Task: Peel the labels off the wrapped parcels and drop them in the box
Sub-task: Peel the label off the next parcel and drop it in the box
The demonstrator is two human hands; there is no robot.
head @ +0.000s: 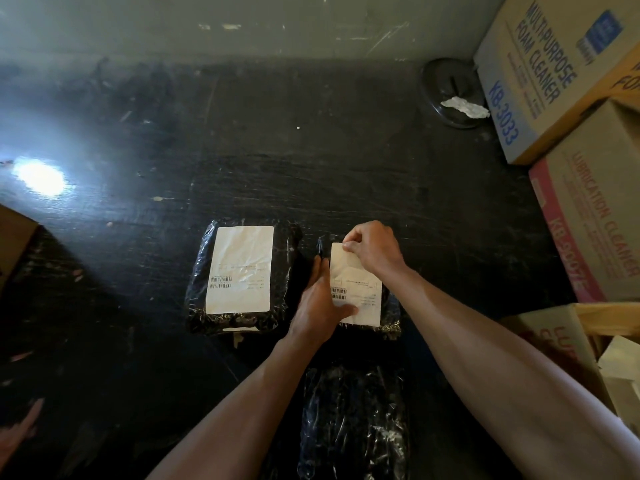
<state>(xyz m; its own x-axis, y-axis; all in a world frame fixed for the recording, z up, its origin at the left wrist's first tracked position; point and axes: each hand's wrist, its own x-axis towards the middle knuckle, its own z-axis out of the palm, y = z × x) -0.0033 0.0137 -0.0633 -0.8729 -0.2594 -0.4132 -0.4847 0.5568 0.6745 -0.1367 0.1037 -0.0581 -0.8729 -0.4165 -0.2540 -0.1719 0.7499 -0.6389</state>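
Peeling is under way on the middle one of three black wrapped parcels lying on the dark desk point(311, 161). Stacked cartons fill the right side: a foam cleaner carton point(540, 81) far right and a lubrication cleaner carton point(595, 216) nearer. At the near right an open box point(554, 344) shows pale sheets inside, and I take this for the drop box, though whether those sheets are peeled labels I cannot tell.

The nearest parcel point(353, 424) shows no label on its upper face, so it looks done. The left parcel point(239, 275) has its full white label point(240, 268) flat and untouched. The right parcel point(391, 317) lies just beside it, mostly hidden under the hands, with its label point(360, 296) lifting at the far corner.

The left hand point(318, 303) lies flat on the parcel's left edge, thumb pressing the label's near part, fingers spread and gripping nothing. The right hand point(374, 251) has its fingers pinched tight on the label's far corner.

Counted: three parcels, two labels visible, two labels left to remove, none yet dropped from this pair. A small crumpled white scrap point(464, 107) sits on a dark round disc far right.
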